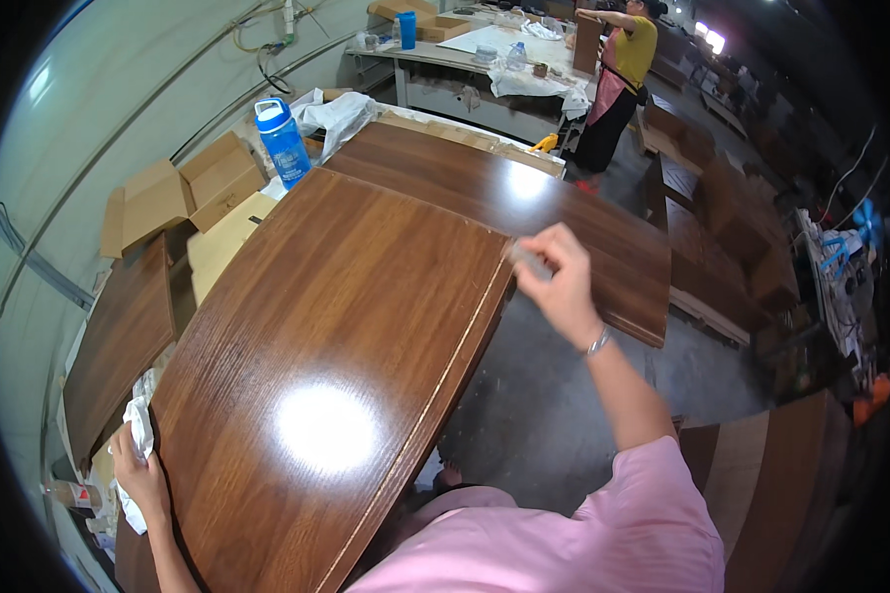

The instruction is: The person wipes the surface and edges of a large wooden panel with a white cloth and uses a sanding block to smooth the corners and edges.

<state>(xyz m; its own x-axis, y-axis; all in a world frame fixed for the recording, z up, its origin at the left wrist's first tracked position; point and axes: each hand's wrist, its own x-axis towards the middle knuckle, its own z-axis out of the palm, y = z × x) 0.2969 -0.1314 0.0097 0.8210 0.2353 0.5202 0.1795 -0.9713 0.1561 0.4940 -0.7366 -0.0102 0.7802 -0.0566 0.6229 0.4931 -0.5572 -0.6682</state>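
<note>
A large brown wood-grain panel (297, 287) lies in front of me, with a light, unfinished-looking line along its right edge. My right hand (564, 287) is closed on a small grey block (531, 262), pinched between thumb and fingers at the panel's far right corner. Whether the block touches the edge, I cannot tell. Beside the panel's left edge, my left hand (140, 476) grips a crumpled white cloth (138, 430). Beyond the near panel lies a second brown panel (435, 183), with glare on its surface.
A blue water bottle (282, 143) and an open cardboard box (183, 193) stand at the far left. Another brown board (119, 346) leans by the wall. A person in a pink apron (613, 79) works at a far table (435, 74). Brown panels (722, 237) are stacked to the right.
</note>
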